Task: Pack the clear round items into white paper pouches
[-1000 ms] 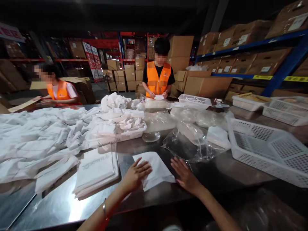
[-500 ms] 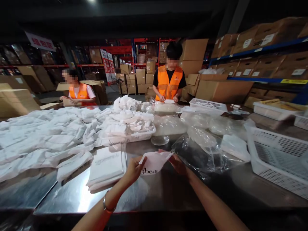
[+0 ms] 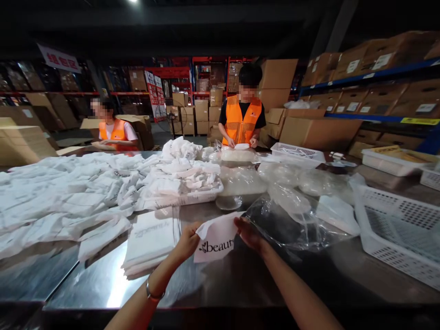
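Steel table [image 3: 240, 284], glossy: left hand [image 3: 187, 240] and right hand [image 3: 249, 233] pinch a thin white printed bag [image 3: 216, 238], now raised and unfolded; crinkled clear plastic [image 3: 295, 220] beside it.

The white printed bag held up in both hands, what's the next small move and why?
Probably lower the white bag flat onto the bare steel table in front. Left hand and right hand pinch its top corners, it hangs above the table, and a neat folded stack lies just left.
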Motion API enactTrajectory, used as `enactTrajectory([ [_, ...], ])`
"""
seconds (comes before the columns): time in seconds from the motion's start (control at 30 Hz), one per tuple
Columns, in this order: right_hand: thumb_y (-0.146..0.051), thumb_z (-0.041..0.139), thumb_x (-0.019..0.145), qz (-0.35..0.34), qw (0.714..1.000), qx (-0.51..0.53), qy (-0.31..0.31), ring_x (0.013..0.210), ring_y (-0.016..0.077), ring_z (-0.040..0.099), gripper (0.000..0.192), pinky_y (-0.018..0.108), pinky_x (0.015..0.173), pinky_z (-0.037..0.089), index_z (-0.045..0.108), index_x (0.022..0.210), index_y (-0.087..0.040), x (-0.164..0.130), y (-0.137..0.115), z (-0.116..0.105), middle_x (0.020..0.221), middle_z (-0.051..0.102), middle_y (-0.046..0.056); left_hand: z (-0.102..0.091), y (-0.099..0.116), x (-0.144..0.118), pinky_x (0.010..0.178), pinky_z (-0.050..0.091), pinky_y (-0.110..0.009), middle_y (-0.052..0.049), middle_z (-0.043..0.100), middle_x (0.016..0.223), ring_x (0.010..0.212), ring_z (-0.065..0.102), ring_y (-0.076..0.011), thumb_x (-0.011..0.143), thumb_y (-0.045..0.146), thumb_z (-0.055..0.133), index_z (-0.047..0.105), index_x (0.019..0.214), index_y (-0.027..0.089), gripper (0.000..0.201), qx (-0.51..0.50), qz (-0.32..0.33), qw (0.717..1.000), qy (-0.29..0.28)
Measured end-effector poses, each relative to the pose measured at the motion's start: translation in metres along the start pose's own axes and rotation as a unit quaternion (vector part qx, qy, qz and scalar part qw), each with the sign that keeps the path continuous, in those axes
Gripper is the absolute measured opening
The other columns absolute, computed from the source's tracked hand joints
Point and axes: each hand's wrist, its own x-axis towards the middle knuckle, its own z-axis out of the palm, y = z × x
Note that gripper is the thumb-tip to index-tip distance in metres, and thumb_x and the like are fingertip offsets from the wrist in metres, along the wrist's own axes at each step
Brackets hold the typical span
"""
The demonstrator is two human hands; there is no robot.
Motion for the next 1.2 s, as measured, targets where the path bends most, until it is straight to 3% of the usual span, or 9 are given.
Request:
enactTrajectory([
  [0.13, -0.071, 0.039, 0.087, -0.073, 0.98, -0.057, -0.178, 0.097, 0.0257, 0.065, 0.066, 0.046, 0.095, 0.045, 0.073, 0.095, -0.016, -0.016, -0.005, -0.024, 0.093, 0.071, 0.011, -0.007, -0.012, -0.01, 0.095, 0.047, -0.04, -0.009, 0.072, 0.108, 0.102, 0.065, -0.0273, 0.082, 0.03, 0.052, 0.075, 0.095, 0.02, 0.029, 0.011, 0.069, 0.982, -0.174],
  [0.27, -0.035, 0.039, 0.097, -0.17, 0.904, -0.195, -0.34, 0.123, 0.0233, 0.053, 0.036, 0.054, 0.113, 0.022, 0.064, 0.122, -0.026, -0.052, 0.006, -0.031, 0.123, 0.064, 0.008, 0.004, -0.037, -0.033, 0.114, 0.026, -0.051, -0.011, 0.039, 0.149, 0.136, 0.039, -0.0295, 0.075, 0.023, 0.059, 0.062, 0.126, 0.025, 0.052, 0.168, 0.151, 0.906, -0.359],
  [0.37, -0.018, 0.041, 0.094, -0.197, 0.86, -0.283, -0.375, 0.13, 0.0242, 0.046, 0.04, 0.057, 0.114, 0.018, 0.061, 0.126, -0.028, -0.071, 0.01, -0.026, 0.134, 0.056, 0.009, 0.019, -0.054, -0.048, 0.114, 0.025, -0.053, -0.014, 0.036, 0.15, 0.138, 0.036, -0.0311, 0.066, 0.018, 0.065, 0.041, 0.144, 0.024, 0.082, 0.274, 0.144, 0.885, -0.349],
  [0.53, -0.015, 0.045, 0.09, -0.209, 0.838, -0.329, -0.383, 0.135, 0.0274, 0.038, 0.039, 0.058, 0.111, 0.025, 0.065, 0.121, -0.025, -0.079, 0.008, -0.026, 0.139, 0.051, 0.013, 0.022, -0.066, -0.059, 0.113, 0.028, -0.054, -0.012, 0.04, 0.148, 0.136, 0.037, -0.0318, 0.075, 0.017, 0.061, 0.052, 0.135, 0.028, 0.062, 0.32, 0.161, 0.876, -0.322],
  [0.73, -0.037, 0.046, 0.096, -0.248, 0.917, -0.235, -0.204, 0.114, 0.0253, 0.061, 0.031, 0.052, 0.106, 0.04, 0.067, 0.118, -0.028, -0.107, 0.035, -0.027, 0.116, 0.068, 0.01, 0.014, -0.068, -0.079, 0.114, 0.03, -0.05, -0.011, 0.055, 0.138, 0.131, 0.047, -0.0281, 0.082, 0.022, 0.056, 0.06, 0.127, 0.026, 0.045, 0.264, 0.204, 0.906, -0.261],
  [0.87, -0.051, 0.035, 0.098, -0.174, 0.965, -0.198, 0.007, 0.086, 0.0247, 0.071, 0.045, 0.037, 0.076, 0.059, 0.073, 0.101, -0.027, -0.122, 0.039, -0.012, 0.092, 0.074, 0.008, 0.033, -0.071, -0.096, 0.096, 0.05, -0.037, -0.01, 0.071, 0.112, 0.108, 0.064, -0.0221, 0.093, 0.031, 0.042, 0.067, 0.114, 0.022, 0.033, 0.145, 0.137, 0.978, -0.068],
  [0.97, -0.049, 0.036, 0.098, -0.13, 0.959, -0.229, 0.108, 0.073, 0.0228, 0.07, 0.044, 0.032, 0.064, 0.057, 0.072, 0.089, -0.025, -0.12, 0.034, 0.005, 0.08, 0.073, 0.007, 0.055, -0.067, -0.098, 0.068, 0.054, -0.029, -0.008, 0.072, 0.078, 0.073, 0.067, -0.0195, 0.095, 0.048, 0.038, 0.07, 0.083, 0.02, 0.044, 0.1, 0.026, 0.99, 0.094],
  [1.07, -0.051, 0.033, 0.098, -0.124, 0.936, -0.274, 0.183, 0.057, 0.0204, 0.066, 0.05, 0.028, 0.052, 0.051, 0.067, 0.074, -0.023, -0.112, 0.034, 0.018, 0.064, 0.067, 0.005, 0.071, -0.061, -0.09, 0.055, 0.046, -0.026, -0.005, 0.063, 0.059, 0.056, 0.059, -0.0173, 0.09, 0.065, 0.033, 0.062, 0.066, 0.02, 0.059, 0.092, -0.062, 0.972, 0.207],
  [1.2, -0.056, 0.034, 0.097, -0.11, 0.897, -0.338, 0.264, 0.039, 0.018, 0.052, 0.056, 0.029, 0.041, 0.037, 0.05, 0.053, -0.025, -0.104, 0.043, 0.025, 0.045, 0.053, 0.003, 0.078, -0.059, -0.079, 0.051, 0.038, -0.026, -0.003, 0.057, 0.053, 0.051, 0.053, -0.0164, 0.086, 0.075, 0.029, 0.054, 0.061, 0.022, 0.064, 0.111, -0.114, 0.954, 0.254],
])
